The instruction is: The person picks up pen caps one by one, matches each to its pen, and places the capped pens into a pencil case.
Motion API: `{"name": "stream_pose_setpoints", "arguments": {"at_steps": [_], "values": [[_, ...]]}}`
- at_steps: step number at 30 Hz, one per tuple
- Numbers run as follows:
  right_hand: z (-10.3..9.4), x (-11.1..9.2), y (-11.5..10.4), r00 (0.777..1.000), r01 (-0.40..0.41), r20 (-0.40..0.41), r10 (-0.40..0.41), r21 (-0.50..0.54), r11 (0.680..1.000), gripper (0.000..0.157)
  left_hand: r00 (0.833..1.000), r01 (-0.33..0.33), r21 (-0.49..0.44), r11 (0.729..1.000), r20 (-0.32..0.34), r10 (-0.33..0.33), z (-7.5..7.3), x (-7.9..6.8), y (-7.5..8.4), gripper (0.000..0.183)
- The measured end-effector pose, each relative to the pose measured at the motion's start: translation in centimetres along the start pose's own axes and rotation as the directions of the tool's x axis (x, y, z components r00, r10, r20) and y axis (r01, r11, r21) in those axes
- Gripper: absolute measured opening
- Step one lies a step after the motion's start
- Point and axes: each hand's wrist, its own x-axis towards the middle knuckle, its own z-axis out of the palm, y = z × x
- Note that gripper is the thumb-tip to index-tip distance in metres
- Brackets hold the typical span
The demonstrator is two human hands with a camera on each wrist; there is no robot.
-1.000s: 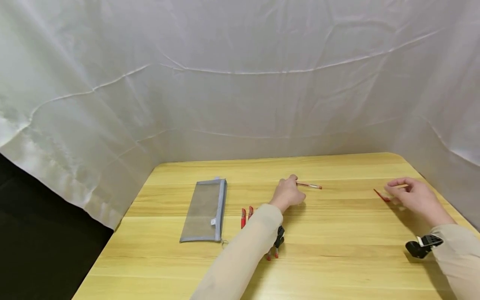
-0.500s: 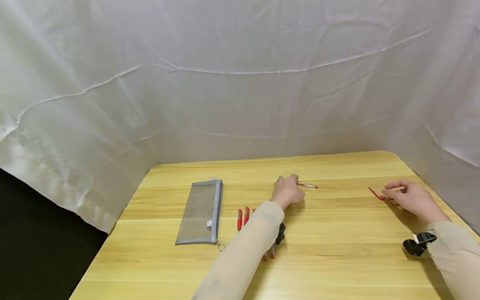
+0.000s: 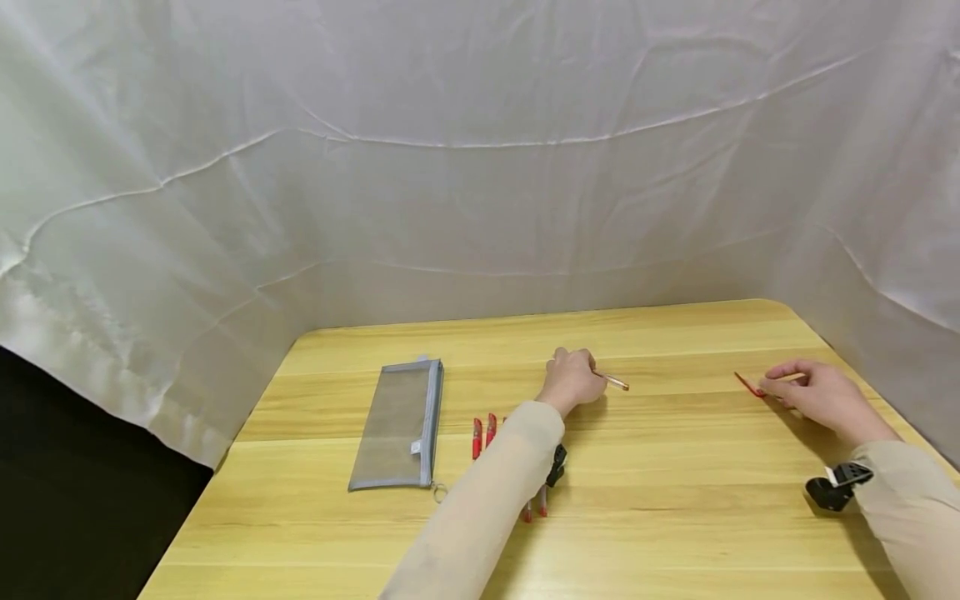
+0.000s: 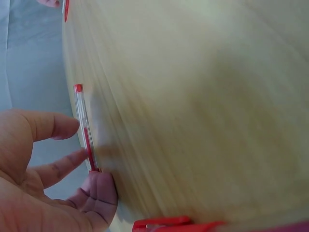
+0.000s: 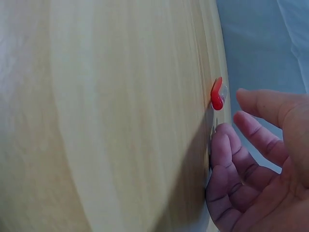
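Near the far side of the table, my left hand (image 3: 573, 379) has its fingers at a clear-barrelled pen (image 3: 613, 381) with red ink. In the left wrist view, one fingertip overlaps the barrel of the pen (image 4: 82, 111), and curled fingers hide its lower end. The pen's red-plugged end points away from the hand. At the right, my right hand (image 3: 825, 400) hovers with relaxed fingers beside a small red piece with a clear part (image 5: 218, 95). The right wrist view shows a gap between thumb and index finger and that piece; the other fingertips rest by the tabletop.
A grey mesh zip pouch (image 3: 397, 425) lies at the left of the wooden table (image 3: 675, 533). Several red-capped pens (image 3: 477, 437) lie side by side, partly covered by the left forearm. A pale curtain (image 3: 525, 208) hangs around the table's back and sides.
The clear pen has swung at my left fingers, its free end now nearer me. The right hand and the red piece stay about where they were; the view has shifted slightly.
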Motion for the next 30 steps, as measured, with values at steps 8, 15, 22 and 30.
{"name": "stream_pose_setpoints", "arguments": {"at_steps": [8, 15, 22, 30], "values": [[0.2, 0.2, -0.7, 1.000, 0.013, 0.017, -0.012, -0.063, 0.998, 0.048, 1.000, -0.019, 0.031, 0.999, -0.002, 0.019, 0.1, 0.2, -0.5, 0.014], [0.2, 0.3, -0.9, 0.999, 0.034, 0.003, -0.034, -0.095, 0.995, 0.037, 0.999, -0.037, 0.019, 0.999, -0.007, 0.038, -0.2, 0.1, -0.5, 0.033], [0.3, 0.6, -0.9, 1.000, 0.018, 0.011, -0.017, -0.100, 0.995, 0.041, 0.999, -0.051, 0.037, 0.998, -0.011, 0.051, -0.3, 0.2, -0.5, 0.034], [0.4, 1.2, -0.9, 1.000, 0.017, 0.000, -0.017, -0.110, 0.994, 0.040, 0.997, -0.068, -0.013, 0.998, 0.032, 0.069, -0.5, 0.4, -0.9, 0.033]]}}
